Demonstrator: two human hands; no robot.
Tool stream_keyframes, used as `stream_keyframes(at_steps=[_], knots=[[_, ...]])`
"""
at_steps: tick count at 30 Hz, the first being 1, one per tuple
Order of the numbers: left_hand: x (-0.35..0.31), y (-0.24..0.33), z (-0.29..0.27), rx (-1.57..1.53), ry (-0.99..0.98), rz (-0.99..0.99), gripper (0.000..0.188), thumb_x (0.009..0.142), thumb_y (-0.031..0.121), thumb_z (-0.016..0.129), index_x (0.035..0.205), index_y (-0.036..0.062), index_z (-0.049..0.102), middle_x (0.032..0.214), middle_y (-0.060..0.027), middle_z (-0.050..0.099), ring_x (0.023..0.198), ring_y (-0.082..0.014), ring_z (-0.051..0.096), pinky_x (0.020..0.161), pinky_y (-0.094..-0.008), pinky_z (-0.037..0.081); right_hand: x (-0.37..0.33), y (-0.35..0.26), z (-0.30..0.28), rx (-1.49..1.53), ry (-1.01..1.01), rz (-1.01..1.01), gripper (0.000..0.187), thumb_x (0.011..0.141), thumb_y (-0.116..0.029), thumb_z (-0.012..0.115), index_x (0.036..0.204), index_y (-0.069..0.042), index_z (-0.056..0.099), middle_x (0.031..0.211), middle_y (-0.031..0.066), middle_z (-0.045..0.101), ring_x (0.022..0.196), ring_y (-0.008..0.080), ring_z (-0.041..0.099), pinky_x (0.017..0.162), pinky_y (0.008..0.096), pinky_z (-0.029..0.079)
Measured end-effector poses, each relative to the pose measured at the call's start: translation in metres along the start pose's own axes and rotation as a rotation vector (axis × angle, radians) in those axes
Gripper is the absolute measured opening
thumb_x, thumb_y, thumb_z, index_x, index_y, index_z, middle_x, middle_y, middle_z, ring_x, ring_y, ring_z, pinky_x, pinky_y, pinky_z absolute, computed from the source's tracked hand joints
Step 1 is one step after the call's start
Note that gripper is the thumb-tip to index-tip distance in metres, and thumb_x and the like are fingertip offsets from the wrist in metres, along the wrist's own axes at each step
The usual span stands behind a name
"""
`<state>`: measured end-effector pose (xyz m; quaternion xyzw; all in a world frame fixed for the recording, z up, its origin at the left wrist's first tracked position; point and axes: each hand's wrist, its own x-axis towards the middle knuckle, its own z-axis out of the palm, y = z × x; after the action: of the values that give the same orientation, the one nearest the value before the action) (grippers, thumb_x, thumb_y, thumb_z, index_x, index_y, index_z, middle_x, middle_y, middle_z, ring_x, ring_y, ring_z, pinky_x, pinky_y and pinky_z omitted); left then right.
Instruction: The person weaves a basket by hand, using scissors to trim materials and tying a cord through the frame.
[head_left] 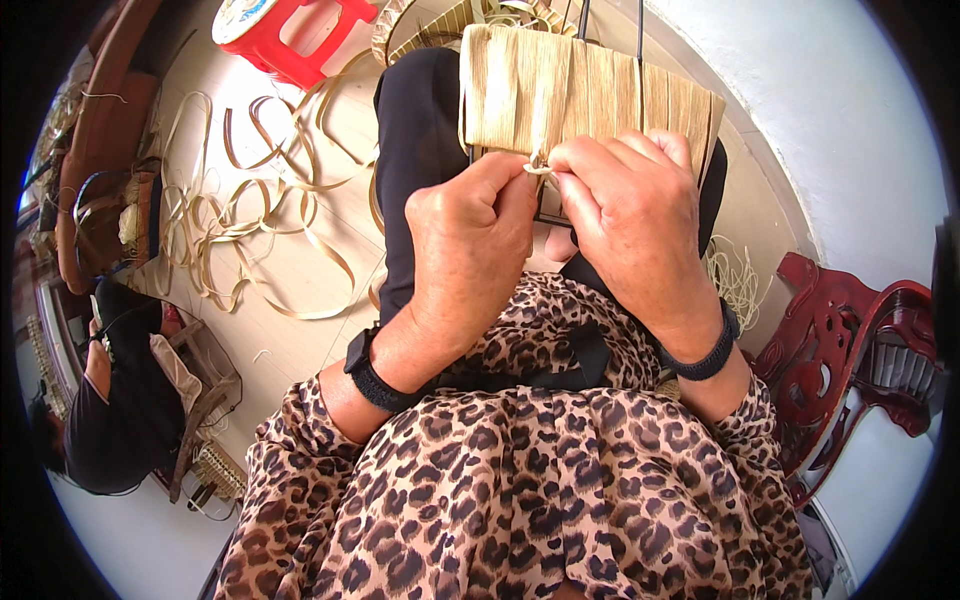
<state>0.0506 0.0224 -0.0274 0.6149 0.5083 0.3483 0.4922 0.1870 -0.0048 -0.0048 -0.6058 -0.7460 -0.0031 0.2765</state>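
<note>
Between my thighs stands a panel [590,85] wrapped in broad, straw-coloured strips, mounted on a black wire frame [556,219]. My left hand [468,238] is closed at the panel's near edge, thumb and forefinger pinching one side of a thin pale strand [540,170]. Opposite it, my right hand [640,225] is closed too, its fingertips gripping the strand's other side. A small loop or knot of the strand shows between the fingertips. Its ends are hidden inside my fingers.
Long curled strips [325,314] lie over the floor at left. Beyond them stands a red stool [282,66], with a round woven basket [440,32] beside it. A dark red carved chair [815,335] is at right, near thin pale fibres [733,272]. Someone in black [125,400] sits at left.
</note>
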Motion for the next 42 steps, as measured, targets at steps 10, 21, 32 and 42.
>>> stream_keyframes(at_steps=[10,21,32,42], knots=[[0.025,0.005,-0.009,0.236,-0.049,0.366,0.007,0.08,0.003,0.058,0.08,-0.0015,0.063,0.055,-0.0031,0.058,0.044,-0.0066,0.055,0.041,-0.0196,0.04,0.006,0.019,0.006,0.105,0.035,0.047,0.006,0.071,-0.009,0.062,0.075,-0.01,0.058,0.071,0.0041,0.054,0.076,0.0233,0.055,0.074,0.0356,0.036],[0.042,0.01,-0.003,0.178,-0.019,0.497,0.005,0.069,0.0,0.057,0.071,0.0007,0.062,0.062,-0.0136,0.058,0.055,-0.0266,0.059,0.05,-0.0315,0.046,0.005,0.017,0.005,0.155,0.08,0.128,0.007,0.071,-0.006,0.063,0.077,-0.007,0.06,0.071,0.005,0.057,0.073,0.0238,0.057,0.071,0.0352,0.038],[0.03,0.003,0.002,0.056,-0.072,0.442,0.004,0.069,-0.003,0.058,0.069,-0.0001,0.055,0.062,-0.0098,0.056,0.051,-0.0206,0.059,0.045,-0.028,0.045,0.003,0.012,0.001,0.342,0.125,0.234,0.007,0.07,-0.003,0.062,0.076,-0.005,0.059,0.069,0.0061,0.06,0.067,0.0239,0.058,0.064,0.0341,0.042],[0.031,0.019,-0.004,-0.393,-0.217,0.063,0.005,0.081,-0.003,0.056,0.086,-0.0019,0.054,0.071,-0.0059,0.061,0.058,-0.0074,0.059,0.042,-0.0148,0.037,0.0,0.009,0.006,0.285,0.172,0.24,0.006,0.071,-0.008,0.064,0.075,-0.007,0.06,0.067,0.0044,0.06,0.066,0.0226,0.058,0.069,0.0334,0.039]])
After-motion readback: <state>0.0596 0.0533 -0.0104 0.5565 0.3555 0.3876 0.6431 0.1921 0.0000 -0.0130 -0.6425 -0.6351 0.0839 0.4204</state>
